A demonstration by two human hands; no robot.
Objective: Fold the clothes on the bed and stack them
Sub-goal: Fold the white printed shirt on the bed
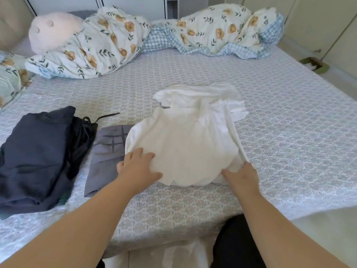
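A white garment [185, 140] lies partly folded in the middle of the bed [289, 132], its collar end bunched at the far side. My left hand [138, 167] rests flat on its near left corner with fingers spread. My right hand [241, 176] holds its near right edge, the fingertips tucked under the cloth. A folded grey garment [108, 157] with dark cross marks lies under the white one's left side. Further left sits a stack with a navy garment [32, 157] on top and a black drawstring garment [83, 140] beneath it.
A rumpled floral duvet [119, 41] with blue check lining runs along the far side of the bed. A pale pink plush toy [52, 29] leans on it at the left. A floral pillow [11, 78] lies at the left edge. The bed's near edge is just below my arms.
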